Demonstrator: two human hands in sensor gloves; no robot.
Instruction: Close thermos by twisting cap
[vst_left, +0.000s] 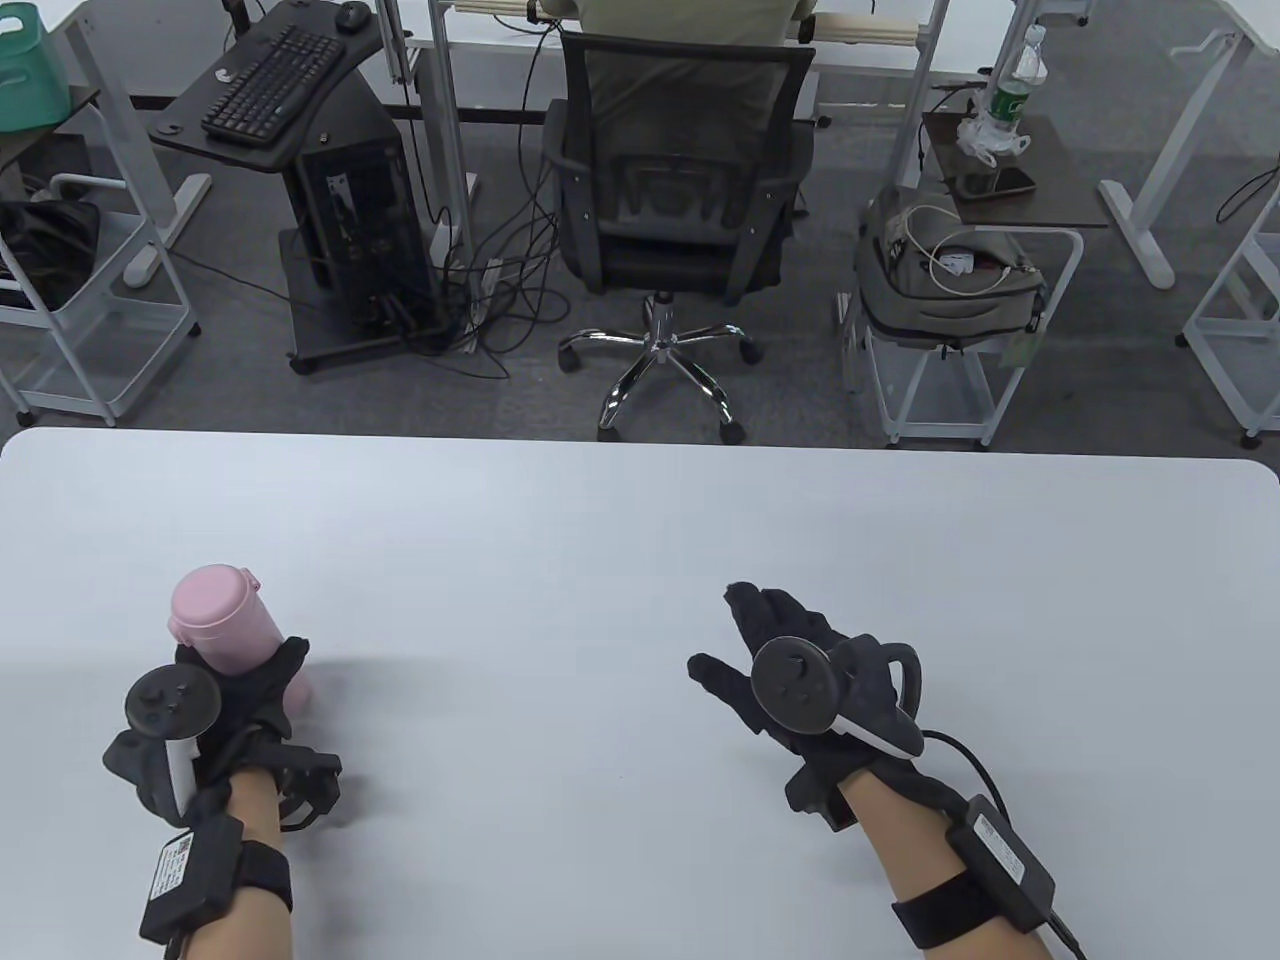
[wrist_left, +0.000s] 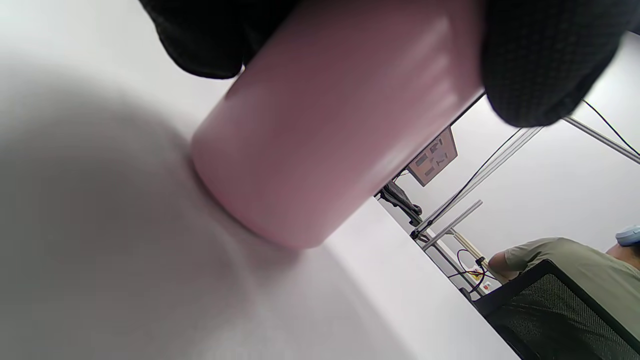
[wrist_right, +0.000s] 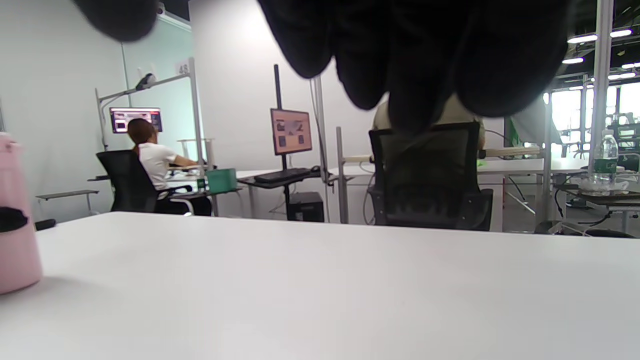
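A pink thermos (vst_left: 232, 640) stands on the white table (vst_left: 640, 560) at the near left, its pink cap (vst_left: 210, 596) on top. My left hand (vst_left: 235, 690) grips the thermos body around its lower part. In the left wrist view the pink body (wrist_left: 320, 130) rests its base on the table with my gloved fingers (wrist_left: 540, 65) wrapped on it. My right hand (vst_left: 770, 650) is open and empty, fingers spread above the table at the right, well apart from the thermos. In the right wrist view the thermos (wrist_right: 15, 235) shows at the left edge.
The white table's far edge (vst_left: 640, 440) runs across the middle of the table view. Beyond it stand an office chair (vst_left: 680, 210), a computer cart (vst_left: 330, 200) and a side trolley with a bag (vst_left: 950, 280).
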